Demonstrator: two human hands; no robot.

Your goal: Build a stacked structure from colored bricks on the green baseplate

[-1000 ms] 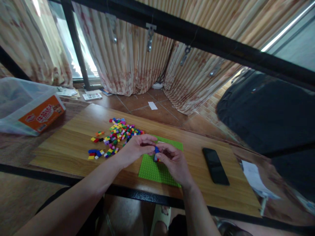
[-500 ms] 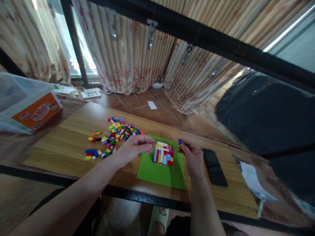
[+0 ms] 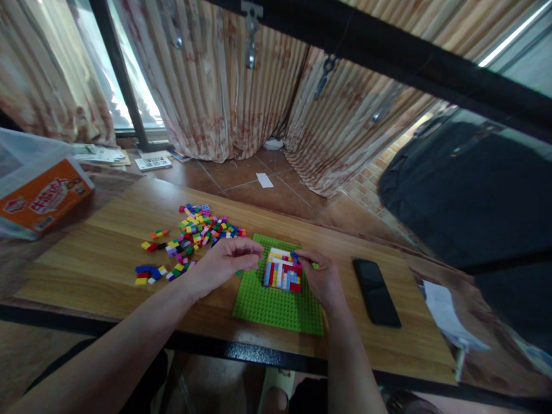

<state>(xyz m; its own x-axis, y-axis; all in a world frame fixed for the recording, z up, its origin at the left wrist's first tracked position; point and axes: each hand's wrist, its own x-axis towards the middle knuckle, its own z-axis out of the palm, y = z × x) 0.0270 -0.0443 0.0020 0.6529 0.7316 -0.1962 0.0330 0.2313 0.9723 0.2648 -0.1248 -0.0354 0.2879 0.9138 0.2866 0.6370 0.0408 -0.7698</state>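
A green studded baseplate (image 3: 276, 313) lies on the wooden table, bearing a block of red, white, yellow and light blue toy bricks (image 3: 282, 273). My right hand (image 3: 321, 276) pinches a small blue toy brick (image 3: 294, 255) at the block's far right corner; whether the brick is pressed down on it I cannot tell. To the left of the block, my left hand (image 3: 228, 261) hovers over the plate's left edge, fingers curved and apart from the thumb, with nothing visible between them.
A pile of loose coloured bricks (image 3: 207, 230) is spread on the table (image 3: 107, 230) at the left. On the right lies a black phone (image 3: 376, 292), with white paper (image 3: 448, 319) beyond it. A plastic tub with an orange label (image 3: 45, 195) stands far left.
My right hand has moved left with the blue brick, from beside the plate to the far right corner of the brick block. The left hand keeps its place beside the block. The view has shifted slightly.
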